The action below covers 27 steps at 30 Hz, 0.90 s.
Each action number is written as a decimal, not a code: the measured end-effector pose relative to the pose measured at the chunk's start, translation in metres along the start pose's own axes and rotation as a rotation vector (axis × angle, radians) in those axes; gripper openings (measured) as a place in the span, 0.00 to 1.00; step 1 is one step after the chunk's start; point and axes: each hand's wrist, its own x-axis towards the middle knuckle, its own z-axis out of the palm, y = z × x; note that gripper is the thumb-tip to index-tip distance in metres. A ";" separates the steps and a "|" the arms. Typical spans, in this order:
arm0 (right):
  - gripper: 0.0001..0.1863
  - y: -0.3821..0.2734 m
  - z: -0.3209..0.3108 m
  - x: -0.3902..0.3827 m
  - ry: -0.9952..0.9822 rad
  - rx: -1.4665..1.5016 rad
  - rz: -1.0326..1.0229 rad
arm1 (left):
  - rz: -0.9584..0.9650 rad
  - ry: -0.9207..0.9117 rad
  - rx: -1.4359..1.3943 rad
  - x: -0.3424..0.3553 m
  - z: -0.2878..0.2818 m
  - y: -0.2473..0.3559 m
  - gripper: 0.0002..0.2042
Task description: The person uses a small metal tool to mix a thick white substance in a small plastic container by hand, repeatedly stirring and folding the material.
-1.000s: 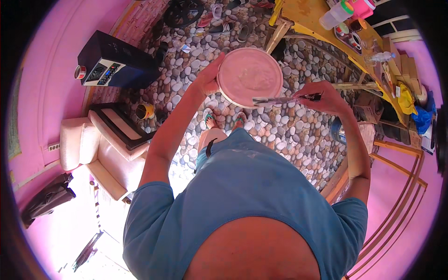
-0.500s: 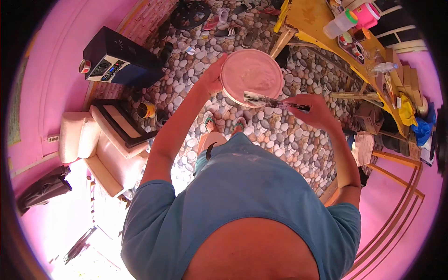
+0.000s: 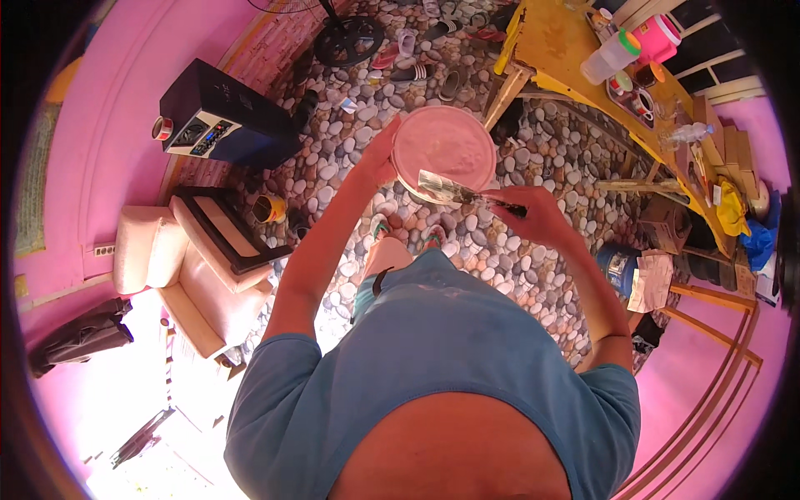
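My left hand (image 3: 379, 157) grips the left edge of a round pink container or lid (image 3: 443, 148) with a pink, slightly uneven surface. In my right hand (image 3: 529, 212) is a flat tool (image 3: 450, 187), a brush or scraper, with a pale, stained end and a dark handle. Its wide end lies over the lower rim of the round pink thing, angled up to the left; whether it touches cannot be told. Both hands are closed on what they hold, in front of my body.
A black speaker (image 3: 229, 117) and beige armchair (image 3: 192, 308) stand left. A cluttered yellow table (image 3: 558, 46) stands upper right, near a blue bucket (image 3: 617, 271) and wooden frame (image 3: 717, 296). Footwear (image 3: 408, 73) lies scattered on the pebble-patterned floor (image 3: 537, 158).
My right hand and the tool have moved left and a little down, the tool tilting more. The round pink thing has shifted slightly lower in the picture, still held in my left hand.
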 end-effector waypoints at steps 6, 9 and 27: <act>0.16 0.011 0.004 0.023 -0.072 0.078 0.197 | 0.014 -0.095 -0.140 0.021 -0.032 0.007 0.27; 0.15 0.023 0.011 0.037 -0.035 0.145 0.181 | 0.049 -0.051 -0.098 0.029 -0.034 0.020 0.27; 0.15 0.077 -0.023 0.250 -0.032 0.381 0.595 | -0.121 -0.118 -0.006 0.159 -0.041 0.187 0.31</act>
